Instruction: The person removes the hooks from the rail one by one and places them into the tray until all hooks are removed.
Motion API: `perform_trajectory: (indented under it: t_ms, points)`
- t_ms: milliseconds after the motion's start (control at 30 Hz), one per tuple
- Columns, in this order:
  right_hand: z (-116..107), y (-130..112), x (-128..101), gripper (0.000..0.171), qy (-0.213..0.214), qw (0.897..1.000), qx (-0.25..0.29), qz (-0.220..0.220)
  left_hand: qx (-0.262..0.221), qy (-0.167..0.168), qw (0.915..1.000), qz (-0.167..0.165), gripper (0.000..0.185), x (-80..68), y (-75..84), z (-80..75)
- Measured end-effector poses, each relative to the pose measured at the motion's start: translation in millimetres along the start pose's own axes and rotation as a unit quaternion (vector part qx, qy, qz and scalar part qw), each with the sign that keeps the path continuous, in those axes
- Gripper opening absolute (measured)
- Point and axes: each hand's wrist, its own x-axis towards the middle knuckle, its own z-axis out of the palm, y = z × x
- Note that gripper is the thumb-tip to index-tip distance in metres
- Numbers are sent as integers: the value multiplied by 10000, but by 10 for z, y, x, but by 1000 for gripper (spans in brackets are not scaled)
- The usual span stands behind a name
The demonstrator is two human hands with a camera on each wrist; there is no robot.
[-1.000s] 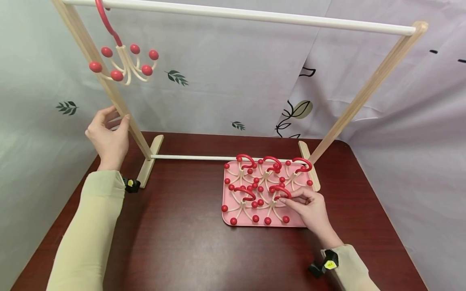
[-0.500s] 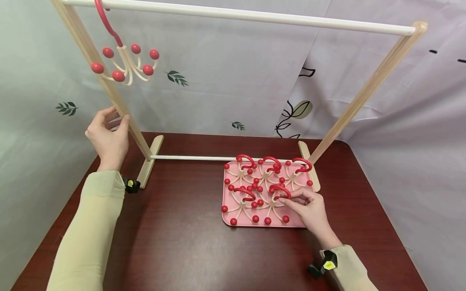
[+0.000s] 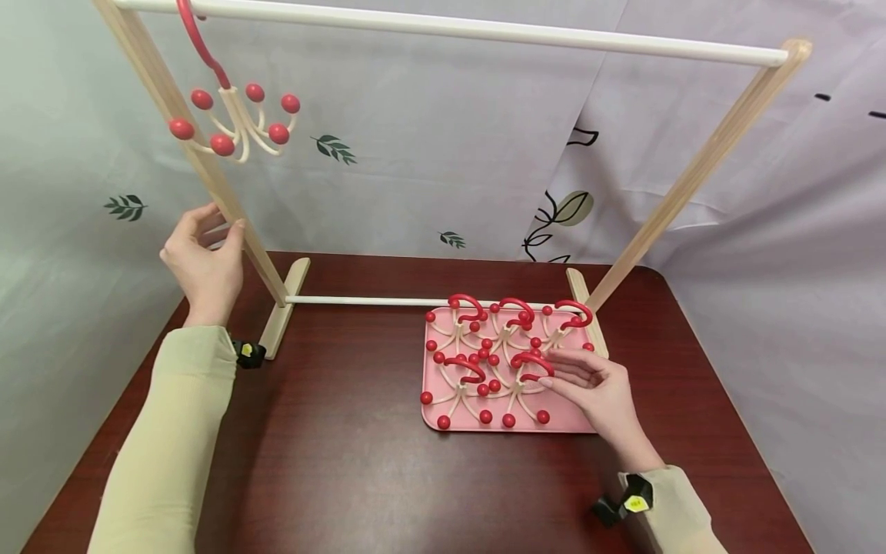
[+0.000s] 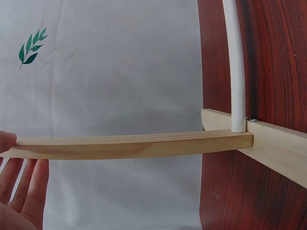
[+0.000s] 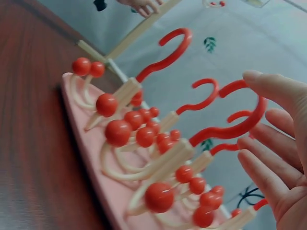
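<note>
Left hand (image 3: 204, 258) grips the left slanted post of the wooden rack (image 3: 201, 165), thumb on the near side and fingers curled round the far side; the left wrist view shows the thumb tip and fingers (image 4: 21, 184) at the post end. Position unchanged from a second ago.

Right hand (image 3: 601, 388) lies over the right part of the pink tray (image 3: 501, 425), which sits on the dark red table (image 3: 346, 462) against the rack's right foot. Change from the earlier frames: the fingers then pinched the red hook of the near-right hanger (image 3: 529, 377); now they are spread and nearly straight, tips just beside the hook. In the right wrist view the thumb tip (image 5: 268, 84) meets the top of the hook's curve, the other fingers lying apart below it, no closed grip. The hanger has not left the tray.

Five hangers with red ball tips lie on the tray, three in the far row, two in the near row. One more hanger (image 3: 231, 119) hangs from the white top bar (image 3: 484, 31) near its left end; it sits a shade higher in the frame than half a second ago.
</note>
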Motion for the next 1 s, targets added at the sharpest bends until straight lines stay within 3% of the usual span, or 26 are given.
perform_trajectory:
  t_ms: [333,600,1000]
  points:
    - [-124,-280,130,42,301,9987,338,-245,23,1,10000,-10,33,6,-10,-1]
    - [-152,-500,313,37,482,9946,447,-800,34,5,10000,-16,32,7,-11,3]
    - [107,-789,574,37,370,9879,849,-1244,54,25,10000,53,32,2,-19,2]
